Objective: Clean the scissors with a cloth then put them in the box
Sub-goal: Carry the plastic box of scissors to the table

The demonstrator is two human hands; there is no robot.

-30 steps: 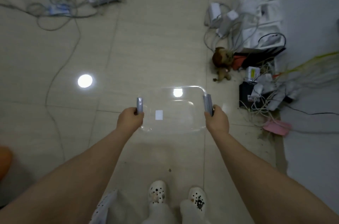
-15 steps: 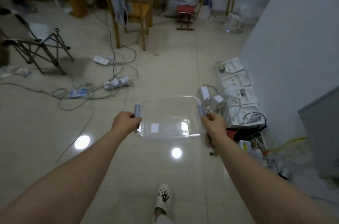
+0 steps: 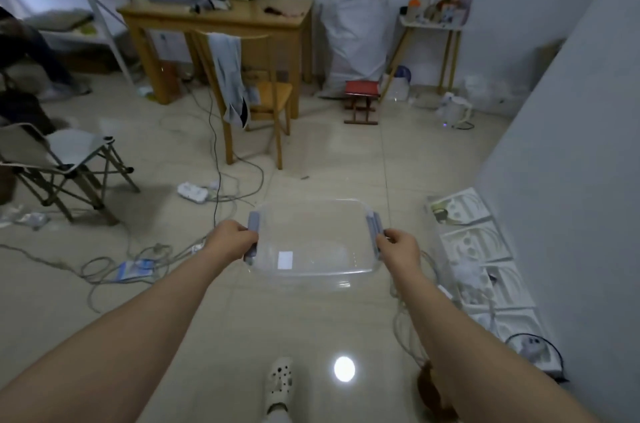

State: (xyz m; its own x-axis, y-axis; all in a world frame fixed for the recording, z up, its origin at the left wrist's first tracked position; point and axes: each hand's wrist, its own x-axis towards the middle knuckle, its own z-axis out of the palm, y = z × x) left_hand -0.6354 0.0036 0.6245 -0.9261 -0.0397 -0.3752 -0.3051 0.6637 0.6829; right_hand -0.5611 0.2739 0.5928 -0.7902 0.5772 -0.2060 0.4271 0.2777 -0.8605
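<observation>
box (image 3: 313,239) held level, left hand (image 3: 230,238), right hand (image 3: 398,247) gripping handles.

Left hand (image 3: 230,240), right hand (image 3: 398,249), bare forearms (image 3: 138,336); white perforated clog (image 3: 278,382), dark studs; pale trouser hem (image 3: 277,417) at clog's heel

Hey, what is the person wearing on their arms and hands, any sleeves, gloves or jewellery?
The left forearm and right forearm are bare, with no sleeves in view. The left hand and right hand have no gloves, and no watch, bracelet or ring shows.
</observation>
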